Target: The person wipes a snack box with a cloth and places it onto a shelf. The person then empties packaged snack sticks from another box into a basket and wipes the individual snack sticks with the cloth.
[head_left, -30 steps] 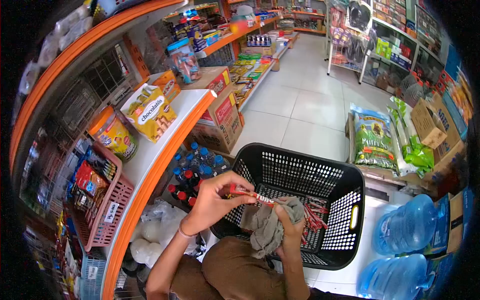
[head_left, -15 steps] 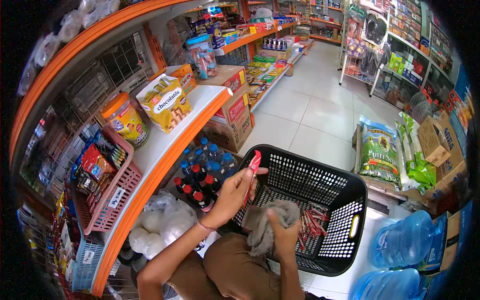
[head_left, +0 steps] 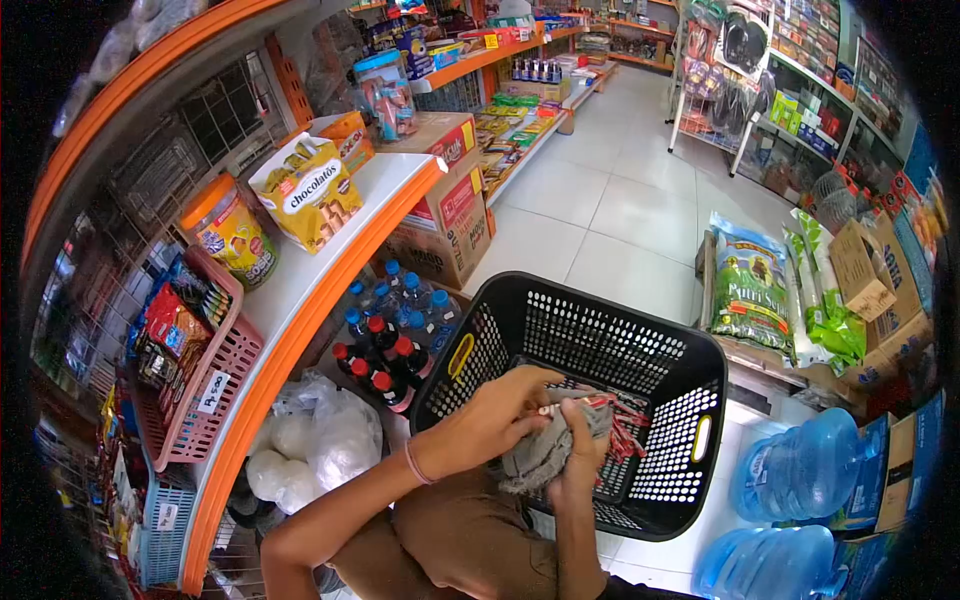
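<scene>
My right hand (head_left: 577,462) is closed round a grey cloth (head_left: 540,452), held over the near side of a black perforated basket (head_left: 700,350). My left hand (head_left: 490,415) is bent against the top of the cloth, its fingers closed on a small red-and-white packet (head_left: 550,408), mostly covered by fingers and cloth. Several red slim packets (head_left: 625,425) lie on the basket's floor, beyond and to the right of the cloth.
On the left, an orange-edged shelf (head_left: 330,255) holds a chocolatos box (head_left: 308,195), an orange-lidded jar (head_left: 230,235) and a pink basket (head_left: 190,415). Bottles (head_left: 385,335) stand beneath. Blue water jugs (head_left: 800,465) and a rice bag (head_left: 750,290) are at right.
My left hand has come down and right from above the basket's left side, bringing the red packet to the cloth. My right hand still holds the cloth. The view has shifted slightly.
</scene>
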Demonstrator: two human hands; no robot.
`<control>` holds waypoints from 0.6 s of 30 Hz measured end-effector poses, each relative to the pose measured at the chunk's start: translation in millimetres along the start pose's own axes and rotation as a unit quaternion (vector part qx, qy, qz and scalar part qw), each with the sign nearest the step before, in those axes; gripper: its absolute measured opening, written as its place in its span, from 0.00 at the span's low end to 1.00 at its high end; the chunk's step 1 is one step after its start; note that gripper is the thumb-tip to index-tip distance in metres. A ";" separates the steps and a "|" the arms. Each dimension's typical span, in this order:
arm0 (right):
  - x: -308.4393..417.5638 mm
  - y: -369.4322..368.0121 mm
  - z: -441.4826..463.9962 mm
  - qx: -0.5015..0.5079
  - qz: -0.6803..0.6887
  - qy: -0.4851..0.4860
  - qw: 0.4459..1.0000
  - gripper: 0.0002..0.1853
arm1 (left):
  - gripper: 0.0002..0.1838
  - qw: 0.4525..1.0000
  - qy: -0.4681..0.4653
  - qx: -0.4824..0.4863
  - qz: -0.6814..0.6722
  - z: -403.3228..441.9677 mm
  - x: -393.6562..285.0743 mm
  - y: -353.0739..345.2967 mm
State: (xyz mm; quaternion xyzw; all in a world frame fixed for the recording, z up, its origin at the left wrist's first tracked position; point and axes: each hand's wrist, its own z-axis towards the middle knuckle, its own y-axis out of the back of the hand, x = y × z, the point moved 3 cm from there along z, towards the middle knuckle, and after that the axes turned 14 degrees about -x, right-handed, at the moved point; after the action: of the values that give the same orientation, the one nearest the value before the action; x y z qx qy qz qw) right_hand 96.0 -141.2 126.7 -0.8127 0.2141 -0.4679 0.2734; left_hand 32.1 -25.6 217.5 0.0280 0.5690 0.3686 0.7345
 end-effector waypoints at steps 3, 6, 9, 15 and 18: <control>9.9 -4.0 -1.6 0.024 0.029 0.011 0.999 0.18 | 0.17 0.972 0.211 0.078 -0.073 -5.7 23.8 2.0; 8.8 -2.4 0.3 0.025 0.010 0.008 1.000 0.17 | 0.16 0.970 0.204 0.060 -0.117 -5.2 34.9 4.9; 6.6 -4.1 0.0 0.030 0.041 -0.014 0.999 0.17 | 0.16 0.963 0.219 0.052 -0.149 -3.4 39.0 7.8; 2.8 4.2 15.3 0.000 0.082 -0.030 0.996 0.19 | 0.15 0.965 0.225 0.059 -0.124 -4.5 44.6 18.4; 6.2 2.8 17.0 0.006 0.028 -0.024 0.999 0.20 | 0.15 0.968 0.219 0.057 -0.107 -5.6 51.2 21.4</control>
State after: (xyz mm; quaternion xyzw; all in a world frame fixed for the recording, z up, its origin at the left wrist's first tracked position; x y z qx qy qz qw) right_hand 113.6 -142.9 121.8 -0.8157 0.2274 -0.4418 0.2962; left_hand 20.5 17.2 183.7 -0.0728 0.7360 0.2523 0.6240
